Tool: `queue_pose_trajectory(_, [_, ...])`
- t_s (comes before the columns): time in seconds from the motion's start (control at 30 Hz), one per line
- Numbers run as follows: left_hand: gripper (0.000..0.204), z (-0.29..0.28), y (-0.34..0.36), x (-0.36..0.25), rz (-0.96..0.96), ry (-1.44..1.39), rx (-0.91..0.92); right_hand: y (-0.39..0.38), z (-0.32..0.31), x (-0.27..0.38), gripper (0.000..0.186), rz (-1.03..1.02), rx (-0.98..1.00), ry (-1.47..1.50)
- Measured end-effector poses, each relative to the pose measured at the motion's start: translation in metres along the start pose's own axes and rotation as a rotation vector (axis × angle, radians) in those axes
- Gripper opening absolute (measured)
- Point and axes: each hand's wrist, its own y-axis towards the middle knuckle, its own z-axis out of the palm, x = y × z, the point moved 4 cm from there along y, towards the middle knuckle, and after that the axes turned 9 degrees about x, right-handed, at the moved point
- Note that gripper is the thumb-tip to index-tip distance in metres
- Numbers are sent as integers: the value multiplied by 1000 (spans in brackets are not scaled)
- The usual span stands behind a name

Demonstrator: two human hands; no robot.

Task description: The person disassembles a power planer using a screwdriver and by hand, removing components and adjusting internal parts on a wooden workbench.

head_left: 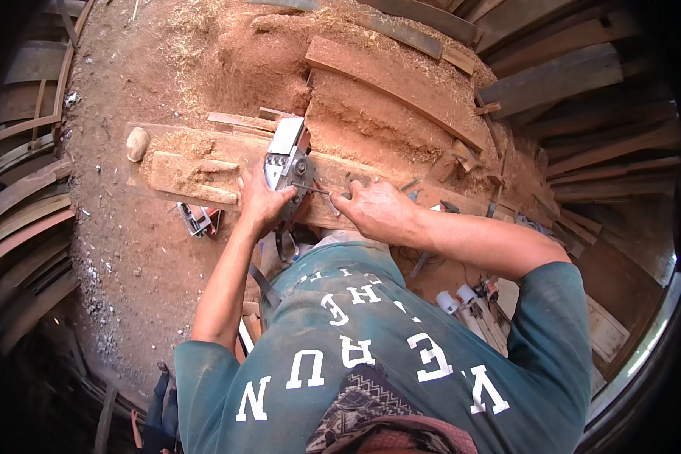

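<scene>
Machine sits on the worktop; our left hand grips its left side, our right hand pinches a thin rod at its right side. If our left hold slackens, the rod may slip.

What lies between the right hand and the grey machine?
A thin rod, held in the right hand, spans that stretch toward the grey machine, as the head view shows.
</scene>
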Motion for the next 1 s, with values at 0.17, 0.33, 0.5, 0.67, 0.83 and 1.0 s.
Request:
queue_pose_trajectory(0.17, [102, -2, -3, -9, 48, -29, -56, 4, 3, -5, 45, 7, 21, 55])
queue_pose_trajectory(0.33, [100, -2, -5, -9, 43, -67, -14, 13, 2, -11, 37, 93, -63, 437])
queue_pose_trajectory(0.5, [102, -3, -4, -4, 5, -83, -43, 17, -3, -10, 35, 57, -50, 320])
queue_pose_trajectory(0.67, [105, 4, 4, 1, 8, -42, -64, 16, -3, -11, 31, 59, -48, 344])
queue_pose_trajectory(0.83, [105, 2, 7, -1, -26, -47, -47, 24, -14, -9, 34, 89, -25, 514])
queue_pose_trajectory(1.0, [108, 7, 12, 3, -40, -60, -32, 23, -4, -13, 35, 84, -28, 532])
